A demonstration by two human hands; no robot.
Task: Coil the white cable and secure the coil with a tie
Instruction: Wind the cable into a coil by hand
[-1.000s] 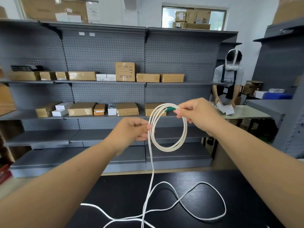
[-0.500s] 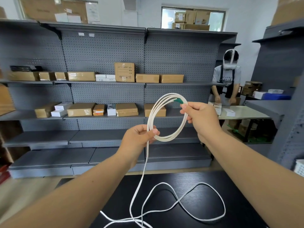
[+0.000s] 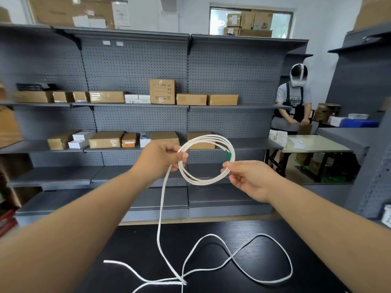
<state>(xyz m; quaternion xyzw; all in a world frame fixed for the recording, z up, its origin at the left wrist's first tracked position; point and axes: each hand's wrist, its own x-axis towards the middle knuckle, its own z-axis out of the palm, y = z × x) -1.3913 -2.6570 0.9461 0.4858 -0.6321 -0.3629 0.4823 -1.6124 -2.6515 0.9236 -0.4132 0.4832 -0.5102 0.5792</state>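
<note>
Above the black table (image 3: 264, 240) we hold the cable (image 3: 206, 159) coil, now turned so its green tag (image 3: 229, 154) sits right, above our lowered right hand (image 3: 251, 178). Left hand (image 3: 160, 158) pinches the coil's left; right fingertips (image 3: 227, 166) pinch its lower right. Slack trails onto the table.

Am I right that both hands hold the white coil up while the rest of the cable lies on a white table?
Not quite: the head view shows the table is black. Both the left hand and right hand do hold the coil, with loose cable below.
</note>
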